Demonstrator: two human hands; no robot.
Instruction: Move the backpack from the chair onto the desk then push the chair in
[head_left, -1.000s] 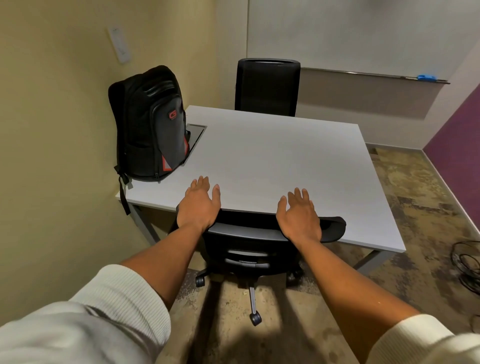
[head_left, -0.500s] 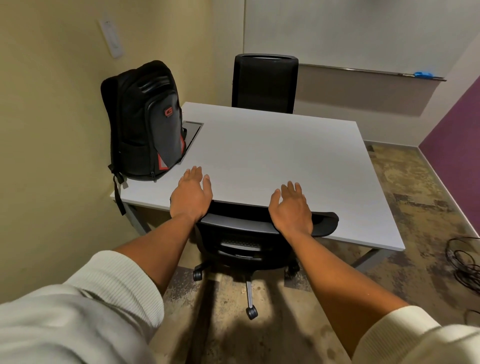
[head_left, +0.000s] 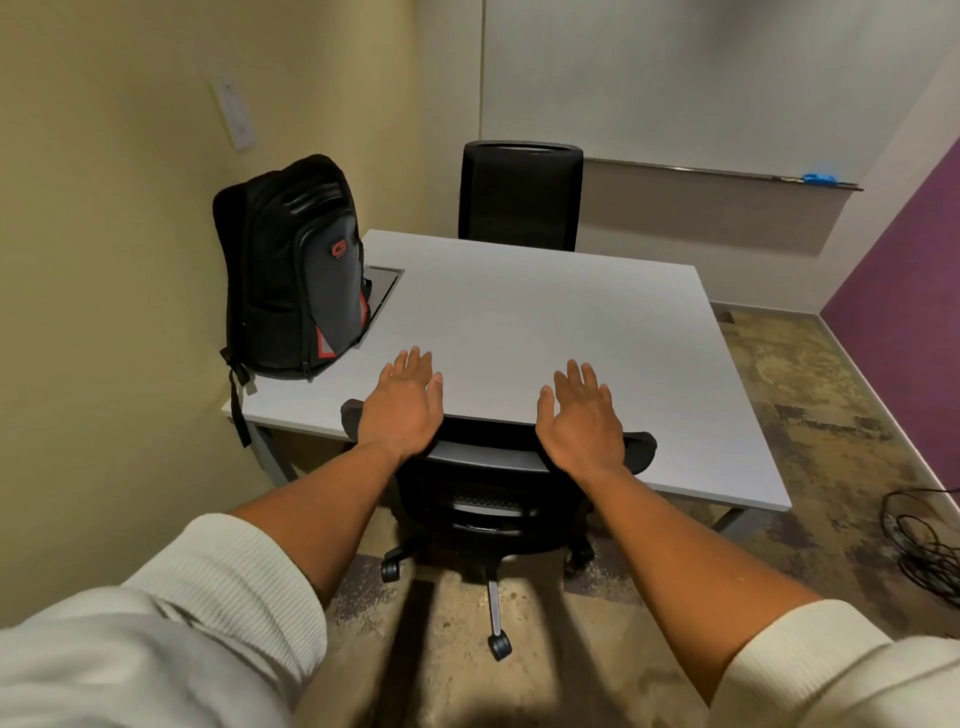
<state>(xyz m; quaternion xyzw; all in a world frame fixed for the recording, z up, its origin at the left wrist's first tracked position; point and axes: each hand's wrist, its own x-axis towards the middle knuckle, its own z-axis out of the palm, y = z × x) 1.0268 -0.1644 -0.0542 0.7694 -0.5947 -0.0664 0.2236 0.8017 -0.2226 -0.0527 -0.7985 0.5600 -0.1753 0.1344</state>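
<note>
A black backpack (head_left: 293, 270) with red trim stands upright on the left end of the white desk (head_left: 545, 322), against the yellow wall. A black office chair (head_left: 488, 499) stands at the desk's near edge, its seat hidden under the top and its backrest against the edge. My left hand (head_left: 402, 408) and my right hand (head_left: 582, 421) lie flat on the top of the backrest, fingers stretched forward over the desk edge and holding nothing.
A second black chair (head_left: 519, 200) stands at the far side of the desk. A cable hatch (head_left: 384, 288) sits in the desk beside the backpack. Black cables (head_left: 924, 545) lie on the floor at the right. A purple wall (head_left: 904, 249) is on the right.
My view has shifted a little, and the chair appears slightly deeper under the desk. Both hands stay flat on the backrest.
</note>
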